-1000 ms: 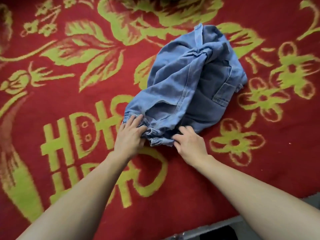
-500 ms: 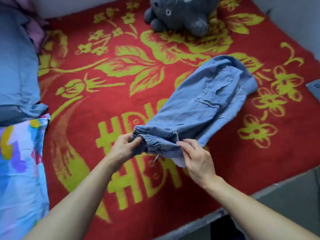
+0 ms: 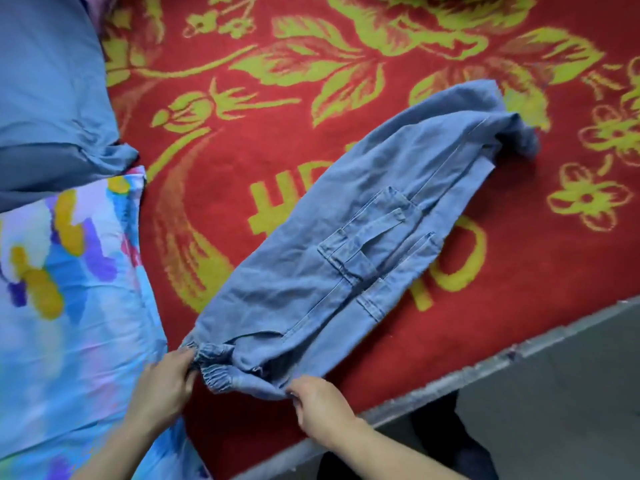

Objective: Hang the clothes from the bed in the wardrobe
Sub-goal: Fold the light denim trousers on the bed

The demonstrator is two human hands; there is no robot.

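Picking up is the step in hand, judging by the head view, the only 1 given. Denim garment (image 3: 346,265) (prob. cargo trousers, w/ 2 elastic cuffs (image 3: 216,372) at the near end) lies stretched diagonally across the red blanket (image 3: 242,161). Its far end is bunched toward the upper right & a patch pocket (image 3: 367,237) faces up. Left hand (image 3: 162,386) grips the left cuff, fingers curled round the gathered elastic. Right hand (image 3: 322,407) pinches the hem by the other cuff, thumb & fingers closed on the cloth. Both hands sit near the bed edge (image 3: 450,374), w/ grey floor (image 3: 561,393) beyond it. Blue pillow (image 3: 45,81) & patterned quilt (image 3: 69,289) lie to the left, the quilt just beside the left hand. Neither seems to touch the denim.

Task progress: early, IMO. Garment is on the bed; no hanger or wardrobe in view. Next move prob. calls for lifting the near end until the whole length clears the blanket, then turning from the bed toward the wardrobe. Grip is at the cuffs, so the far end would hang lowest & may drag. Re-gripping at the waist could be needed before hanging.
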